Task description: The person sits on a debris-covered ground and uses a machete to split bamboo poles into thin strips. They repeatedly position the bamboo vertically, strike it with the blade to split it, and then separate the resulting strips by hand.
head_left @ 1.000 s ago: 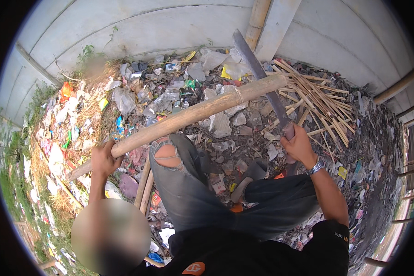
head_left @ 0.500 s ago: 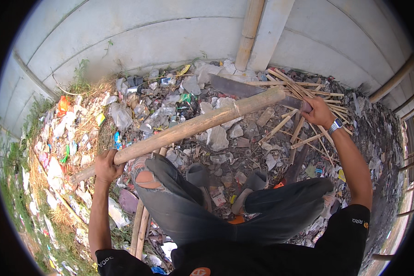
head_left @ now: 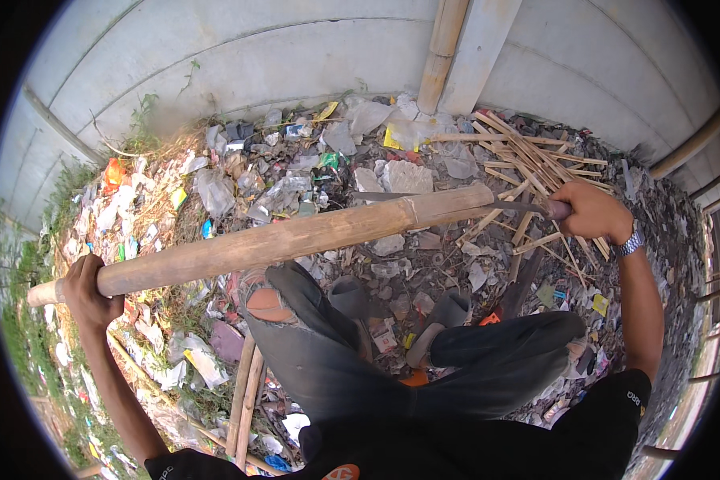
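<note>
at 12 o'clock we have the concrete wall [head_left: 256, 64]. across our middle, the bamboo pole [head_left: 296, 240] slants from 9 o'clock to between 2 and 3; we cannot tell whether anything besides one grip supports it, so a hard push might roll or drop it. loose split bamboo strips [head_left: 540, 164] lie heaped at 2 o'clock. our machete [head_left: 522, 206] crosses the pole's 2 o'clock end, biting in or passing behind, we cannot tell which; a slip could swing its edge toward our left knee [head_left: 266, 304], bare at 8 o'clock. our left hand [head_left: 94, 292] curls its fingers round the pole's 9 o'clock end; our right hand [head_left: 590, 210], near 3 o'clock, is fisted on the machete's handle. smallest, at 10 o'clock, a crumpled clear plastic bag [head_left: 216, 192], contents indistinct.
</note>
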The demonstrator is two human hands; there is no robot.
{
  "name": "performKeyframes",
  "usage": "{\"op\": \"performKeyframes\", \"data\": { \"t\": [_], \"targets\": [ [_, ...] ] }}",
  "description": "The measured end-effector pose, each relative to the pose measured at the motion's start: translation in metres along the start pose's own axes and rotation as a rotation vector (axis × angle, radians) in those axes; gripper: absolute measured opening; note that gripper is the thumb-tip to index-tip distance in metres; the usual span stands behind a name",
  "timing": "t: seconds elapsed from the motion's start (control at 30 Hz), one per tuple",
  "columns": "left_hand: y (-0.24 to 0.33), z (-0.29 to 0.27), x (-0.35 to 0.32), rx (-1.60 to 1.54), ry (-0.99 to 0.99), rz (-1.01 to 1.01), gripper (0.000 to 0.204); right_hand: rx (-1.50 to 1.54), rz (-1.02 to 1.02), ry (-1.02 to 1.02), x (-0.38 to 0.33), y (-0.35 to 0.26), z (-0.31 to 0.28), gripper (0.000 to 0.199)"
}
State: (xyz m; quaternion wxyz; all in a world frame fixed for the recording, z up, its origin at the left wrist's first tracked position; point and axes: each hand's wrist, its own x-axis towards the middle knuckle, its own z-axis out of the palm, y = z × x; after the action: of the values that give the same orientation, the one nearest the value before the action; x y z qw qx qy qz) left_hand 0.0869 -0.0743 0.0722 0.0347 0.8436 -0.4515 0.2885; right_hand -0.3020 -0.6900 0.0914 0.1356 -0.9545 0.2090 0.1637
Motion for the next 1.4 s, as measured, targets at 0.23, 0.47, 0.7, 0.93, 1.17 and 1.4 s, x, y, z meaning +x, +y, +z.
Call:
{"op": "performKeyframes", "data": {
  "t": [0.23,0.47,0.7,0.93,1.17,1.4],
  "targets": [
    [-0.001,0.019,-0.005,-0.081,-0.301,-0.069,0.021,-0.504,0.065,0.258,0.004,-0.017,0.008,0.016],
    [0.022,0.067,-0.021,-0.205,-0.495,-0.126,0.019,-0.694,-0.018,0.200,0.019,-0.010,-0.001,0.014],
    [0.028,0.073,-0.003,-0.135,-0.490,-0.090,0.017,-0.652,-0.065,0.206,0.045,0.010,0.034,0.015],
    [0.013,0.160,-0.101,-0.655,-0.635,-0.453,0.019,0.094,0.012,0.047,0.051,0.120,0.228,0.020],
    [0.070,0.206,-0.257,-0.911,-0.461,-1.352,0.017,0.092,0.504,0.346,-0.021,0.237,0.274,0.035],
    [0.033,0.166,-0.291,-0.381,-0.544,-1.164,0.031,0.561,0.557,0.530,0.025,0.225,0.212,0.034]
  ]
}}
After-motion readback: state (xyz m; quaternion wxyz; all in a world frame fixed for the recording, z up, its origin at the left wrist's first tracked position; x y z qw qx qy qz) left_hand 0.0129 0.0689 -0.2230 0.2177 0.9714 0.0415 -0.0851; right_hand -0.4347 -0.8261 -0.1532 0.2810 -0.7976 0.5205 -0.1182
